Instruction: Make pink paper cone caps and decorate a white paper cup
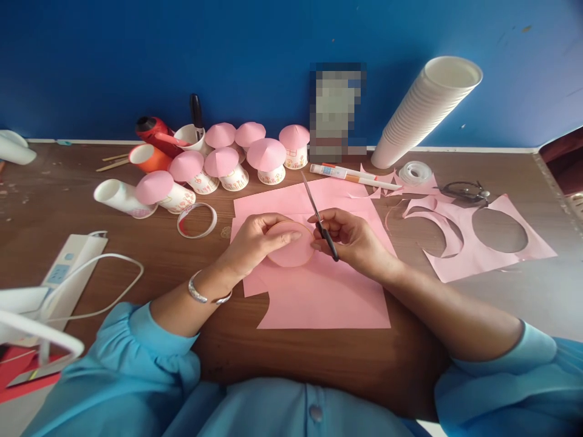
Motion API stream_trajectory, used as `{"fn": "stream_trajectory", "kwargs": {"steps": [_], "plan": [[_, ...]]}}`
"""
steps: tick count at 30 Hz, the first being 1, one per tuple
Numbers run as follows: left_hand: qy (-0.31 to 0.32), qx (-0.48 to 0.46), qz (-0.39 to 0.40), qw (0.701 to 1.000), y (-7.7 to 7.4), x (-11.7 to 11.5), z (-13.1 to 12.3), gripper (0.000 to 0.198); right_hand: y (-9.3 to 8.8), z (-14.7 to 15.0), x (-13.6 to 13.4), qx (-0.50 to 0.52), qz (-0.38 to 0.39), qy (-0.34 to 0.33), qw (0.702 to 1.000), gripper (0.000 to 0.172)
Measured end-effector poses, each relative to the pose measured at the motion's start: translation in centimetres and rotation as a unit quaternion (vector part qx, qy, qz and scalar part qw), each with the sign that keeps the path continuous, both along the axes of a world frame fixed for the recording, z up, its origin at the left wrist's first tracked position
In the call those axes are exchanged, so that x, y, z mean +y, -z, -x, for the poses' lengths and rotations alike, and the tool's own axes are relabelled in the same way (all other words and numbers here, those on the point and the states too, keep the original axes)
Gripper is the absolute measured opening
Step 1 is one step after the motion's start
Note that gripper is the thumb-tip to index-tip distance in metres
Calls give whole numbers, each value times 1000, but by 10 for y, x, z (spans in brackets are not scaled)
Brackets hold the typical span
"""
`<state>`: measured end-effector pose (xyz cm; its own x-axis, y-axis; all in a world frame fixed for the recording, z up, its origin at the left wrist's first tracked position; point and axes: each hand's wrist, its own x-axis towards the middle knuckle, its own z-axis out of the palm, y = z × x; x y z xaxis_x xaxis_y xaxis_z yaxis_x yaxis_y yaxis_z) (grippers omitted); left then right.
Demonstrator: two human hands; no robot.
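My left hand (252, 240) pinches a pink paper disc (291, 250) and holds it just above a pink paper sheet (328, 297) on the wooden table. My right hand (353, 237) grips black-handled scissors (319, 220) whose blades point up and away, right beside the disc's right edge. Both hands meet over the middle of the sheet.
Several paper-cup mushrooms with pink caps (266, 159) stand behind the sheet. A tall stack of white cups (423, 109) leans on the blue wall. Pink offcuts with round holes (483, 240), a tape roll (414, 172), a marker (353, 176), a cup rim ring (197, 220) and a power strip (64, 267) lie about.
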<state>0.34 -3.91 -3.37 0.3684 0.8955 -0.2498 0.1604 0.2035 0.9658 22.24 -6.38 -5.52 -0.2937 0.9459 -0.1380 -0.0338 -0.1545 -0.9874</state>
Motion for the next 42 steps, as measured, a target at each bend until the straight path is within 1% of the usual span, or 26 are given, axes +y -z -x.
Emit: {"fn": "stream_trajectory", "kwargs": {"steps": [2, 5, 6, 8, 10, 13, 15, 19, 21, 28, 33, 38, 42], "plan": [[5, 18, -6, 1000, -1, 0, 0, 21, 1, 0, -1, -28, -22, 5, 999, 46], [-43, -11, 15, 999, 2, 0, 0, 21, 1, -4, -2, -81, -68, 45, 993, 45], [-60, -25, 24, 998, 3, -1, 0, 21, 1, -5, -3, -100, -79, 49, 991, 43], [-78, -47, 34, 995, 4, 0, 1, 20, 0, -8, -5, -131, -88, 28, 987, 42], [-79, -58, 30, 995, 3, 0, 2, 17, -2, -8, -7, -138, -81, -7, 987, 44], [-74, -67, 13, 995, -1, 1, 5, 11, -3, -5, -11, -114, -44, -53, 991, 53], [-66, -68, 4, 995, -4, 2, 7, 10, -4, -4, -13, -91, -20, -70, 993, 58], [-35, -92, 11, 995, -8, 2, 10, 10, -3, -3, -14, -61, -3, -82, 995, 56], [-33, -100, 18, 994, -9, 3, 11, 10, -3, -3, -15, -43, 8, -82, 996, 54], [-87, -98, 4, 991, -10, 3, 10, 17, -2, -2, -15, -2, 47, -79, 996, 52], [-125, -121, 31, 984, -12, 1, 8, 22, -5, -1, -16, 12, 65, -69, 995, 54], [-123, -125, 36, 984, -16, 1, 4, 22, -5, 1, -16, 16, 70, -60, 996, 55], [-142, -124, 25, 982, -15, 1, 3, 21, -5, 1, -16, -1, 69, -47, 997, 59]]}}
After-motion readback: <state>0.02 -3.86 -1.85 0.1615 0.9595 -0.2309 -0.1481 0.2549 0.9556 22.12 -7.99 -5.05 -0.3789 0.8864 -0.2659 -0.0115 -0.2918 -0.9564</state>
